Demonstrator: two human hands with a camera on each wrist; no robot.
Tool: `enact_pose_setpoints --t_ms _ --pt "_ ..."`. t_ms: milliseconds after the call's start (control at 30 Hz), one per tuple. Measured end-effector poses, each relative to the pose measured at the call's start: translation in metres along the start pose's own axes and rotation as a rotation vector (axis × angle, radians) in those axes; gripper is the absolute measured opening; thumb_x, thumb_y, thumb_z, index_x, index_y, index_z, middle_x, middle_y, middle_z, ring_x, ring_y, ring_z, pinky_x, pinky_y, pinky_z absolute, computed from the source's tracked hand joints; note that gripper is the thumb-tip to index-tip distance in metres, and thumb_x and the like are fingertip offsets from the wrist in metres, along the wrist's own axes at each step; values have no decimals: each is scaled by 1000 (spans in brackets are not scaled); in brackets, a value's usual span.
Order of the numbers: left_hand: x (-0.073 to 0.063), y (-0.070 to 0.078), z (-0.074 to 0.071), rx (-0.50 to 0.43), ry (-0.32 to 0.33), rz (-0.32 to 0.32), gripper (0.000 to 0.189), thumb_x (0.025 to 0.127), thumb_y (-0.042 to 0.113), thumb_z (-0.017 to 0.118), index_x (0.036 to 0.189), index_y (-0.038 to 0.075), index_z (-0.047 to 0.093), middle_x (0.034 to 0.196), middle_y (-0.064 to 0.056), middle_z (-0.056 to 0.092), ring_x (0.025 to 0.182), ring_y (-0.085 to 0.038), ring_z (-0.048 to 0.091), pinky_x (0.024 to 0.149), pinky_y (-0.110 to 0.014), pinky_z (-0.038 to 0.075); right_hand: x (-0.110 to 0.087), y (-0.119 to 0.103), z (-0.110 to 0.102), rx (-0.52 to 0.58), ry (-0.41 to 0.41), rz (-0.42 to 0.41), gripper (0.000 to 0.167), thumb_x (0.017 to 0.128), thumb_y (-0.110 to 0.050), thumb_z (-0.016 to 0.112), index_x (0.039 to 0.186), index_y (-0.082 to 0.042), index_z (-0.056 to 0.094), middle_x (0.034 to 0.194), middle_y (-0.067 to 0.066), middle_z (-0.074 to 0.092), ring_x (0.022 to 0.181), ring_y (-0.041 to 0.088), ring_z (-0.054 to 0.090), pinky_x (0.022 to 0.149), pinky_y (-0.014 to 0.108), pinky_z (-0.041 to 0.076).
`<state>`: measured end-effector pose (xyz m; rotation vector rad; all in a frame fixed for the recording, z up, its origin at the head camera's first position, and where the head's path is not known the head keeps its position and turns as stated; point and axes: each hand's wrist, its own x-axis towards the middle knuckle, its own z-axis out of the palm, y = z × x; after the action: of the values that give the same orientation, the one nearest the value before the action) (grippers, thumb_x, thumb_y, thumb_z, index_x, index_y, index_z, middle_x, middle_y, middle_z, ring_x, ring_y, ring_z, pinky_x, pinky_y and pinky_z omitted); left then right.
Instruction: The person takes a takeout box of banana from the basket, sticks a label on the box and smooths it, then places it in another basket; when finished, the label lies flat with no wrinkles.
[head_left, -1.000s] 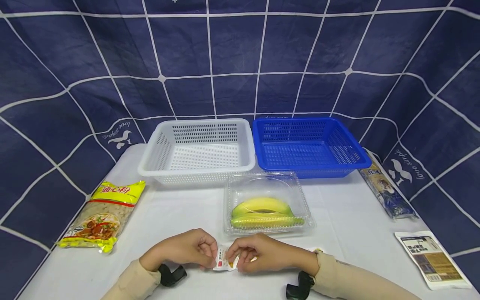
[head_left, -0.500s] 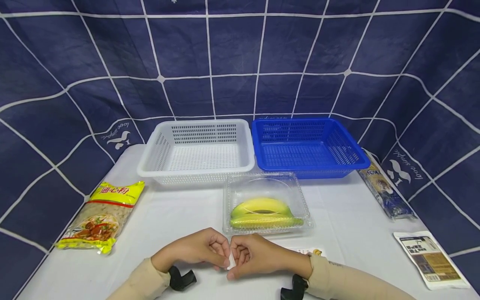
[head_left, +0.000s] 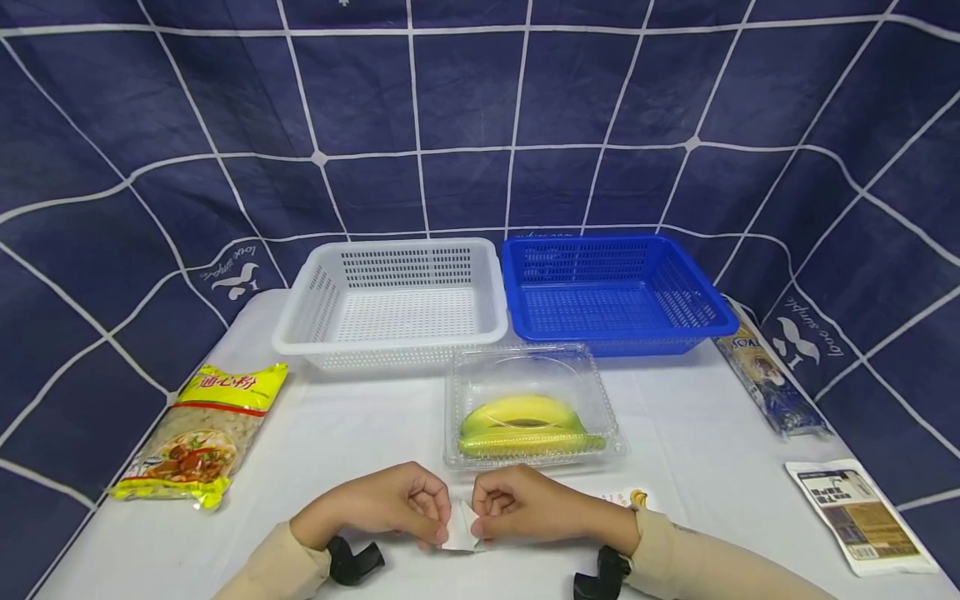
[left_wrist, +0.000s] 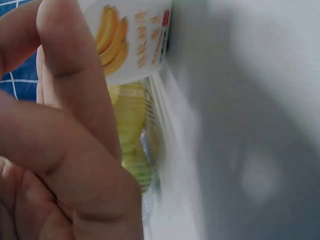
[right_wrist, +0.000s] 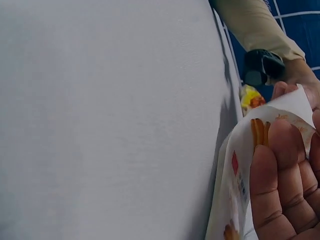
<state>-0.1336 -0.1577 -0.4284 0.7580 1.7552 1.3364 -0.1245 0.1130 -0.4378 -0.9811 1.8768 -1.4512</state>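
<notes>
A white strip of banana-printed labels point(right_wrist: 232, 175) curves up in the right wrist view. In the head view its blank white side point(head_left: 460, 530) shows between my two hands. My left hand point(head_left: 393, 502) pinches one edge between thumb and fingertips. The opposite edge is held the same way by my right hand point(head_left: 528, 506). Past the right wrist, the strip's far end with a printed banana point(head_left: 637, 497) shows on the table. Just beyond the hands stands a closed clear plastic box point(head_left: 536, 364) with yellow-green bananas point(head_left: 522, 417) inside.
Behind the box stand a white basket point(head_left: 390, 343) and a blue basket point(head_left: 630, 333). A yellow food bag point(head_left: 202, 437) lies at left. On the right are a dark blue packet point(head_left: 776, 375) and a white-and-brown pouch point(head_left: 858, 517).
The printed side was facing up between the hands; the piece turned edge-on, and now its blank side shows. The hands came together, then moved slightly apart.
</notes>
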Motion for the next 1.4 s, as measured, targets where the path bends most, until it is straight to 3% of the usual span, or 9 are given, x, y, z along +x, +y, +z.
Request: enact_pose_setpoints --t_ms 100,233,533,633,800,1033,1233,1300,1400 --pt "-5 -3 0 -15 0 -10 21 93 7 77 94 -11 67 74 13 70 61 2 56 50 -14 31 -6 2 -2 12 11 11 15 100 -3 74 91 0 62 76 -12 62 68 -6 55 60 12 40" --pt "-10 -6 -3 -34 -3 -21 21 93 5 77 94 -12 66 73 11 70 61 2 55 50 -13 31 -13 3 -6 49 23 21 15 101 -3 73 92 1 62 75 2 69 73 -1 66 60 13 42" --pt "-17 -13 -10 -53 -14 -51 19 91 1 77 93 -14 66 73 9 69 64 1 59 53 -12 33 -29 3 -19 72 25 16 14 103 -4 69 95 3 61 80 25 70 75 3 69 60 15 43" --pt "-20 -13 -12 -46 5 -81 12 90 -1 77 90 -9 68 72 8 69 63 0 60 53 -12 33 -33 1 -22 58 42 14 12 103 -3 69 96 3 61 78 20 68 75 3 67 61 15 42" --pt "-23 -11 -14 9 53 -107 8 89 -1 79 89 -1 71 70 6 69 63 -2 60 53 -13 34 -37 -2 -25 69 42 14 9 106 -3 64 102 4 61 70 12 60 64 2 57 56 17 45" --pt "-26 -5 -24 151 160 -121 18 88 6 83 101 1 72 78 2 68 65 -5 55 58 -18 40 -37 -5 -28 96 17 -45 12 108 -1 61 108 11 63 92 35 72 74 10 69 63 29 61" --pt "-26 1 -34 232 251 -66 33 94 11 81 119 -5 66 88 1 72 78 -12 68 76 -22 52 -37 -13 -31 19 62 -101 7 101 7 64 107 7 67 84 14 69 75 5 63 62 21 54" --pt "-24 2 -36 242 293 -47 34 96 12 80 121 -6 66 91 1 73 82 -13 71 80 -23 54 -38 -17 -32 5 77 -116 15 96 13 62 108 6 68 83 7 63 76 1 55 62 17 46" --pt "-21 5 -39 263 367 -25 34 97 14 79 121 -6 66 95 1 74 87 -14 71 81 -23 54 -40 -24 -35 -38 104 -140 26 92 18 56 110 5 69 87 8 64 78 1 53 65 20 49"
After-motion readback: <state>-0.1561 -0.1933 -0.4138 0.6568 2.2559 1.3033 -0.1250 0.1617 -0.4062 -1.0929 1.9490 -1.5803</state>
